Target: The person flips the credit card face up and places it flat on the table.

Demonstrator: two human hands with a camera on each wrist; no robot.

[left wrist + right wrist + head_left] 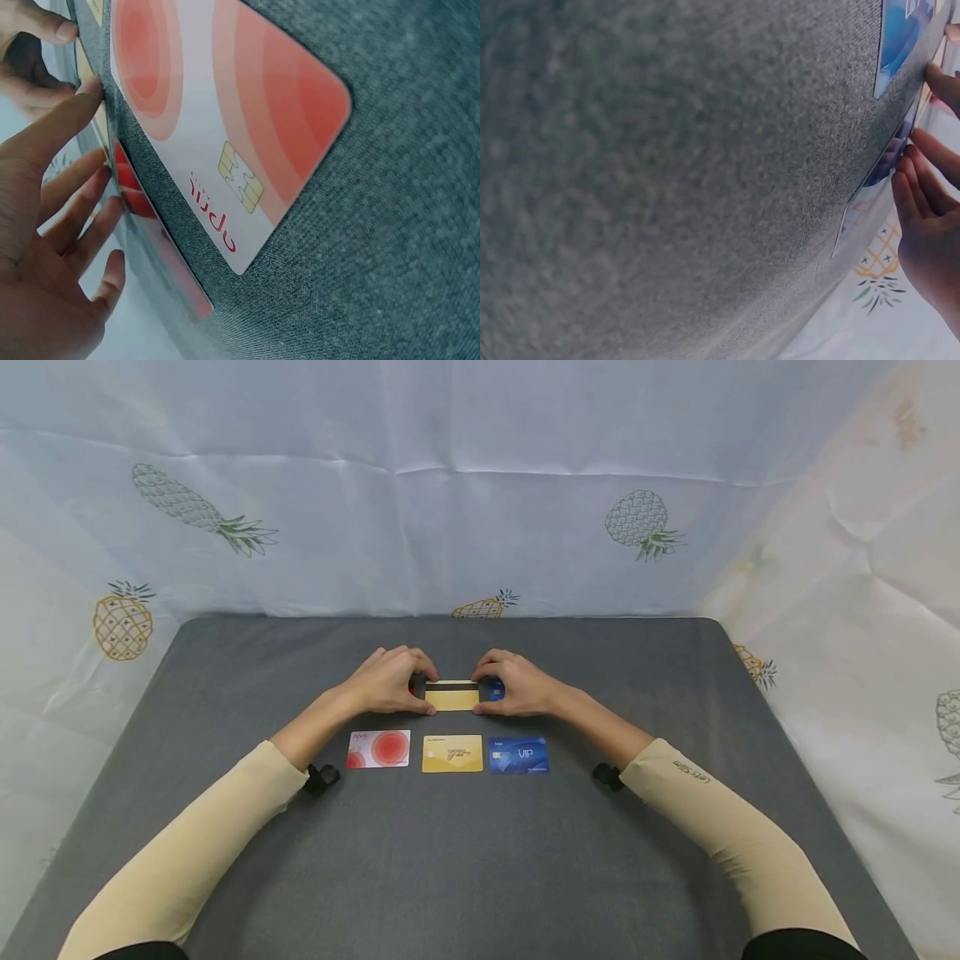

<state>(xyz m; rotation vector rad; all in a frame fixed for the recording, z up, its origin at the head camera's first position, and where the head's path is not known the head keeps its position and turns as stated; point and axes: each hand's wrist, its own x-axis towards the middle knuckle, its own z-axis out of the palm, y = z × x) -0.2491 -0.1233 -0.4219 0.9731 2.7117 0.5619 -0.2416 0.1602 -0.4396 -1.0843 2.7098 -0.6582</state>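
Observation:
A yellow card [452, 700] with a dark stripe lies between both hands in the back row. My left hand [386, 681] grips its left end, thumb at the near corner and fingers at the far one. At the opposite end, my right hand [522, 685] holds the card the same way. Partly hidden beneath the left hand is a red card [161, 232]. A blue card [496, 690] shows under the right palm. Nearer to me lie a white card with red circles [378, 749], a yellow chip card [452, 753] and a blue VIP card [519, 755], side by side.
All the cards lie on a grey cloth-covered table [450, 860]. Its far edge meets a white curtain [337, 543] printed with pineapples, which also hangs along both sides. Black wrist-camera mounts [321, 779] sit below the sleeve cuffs.

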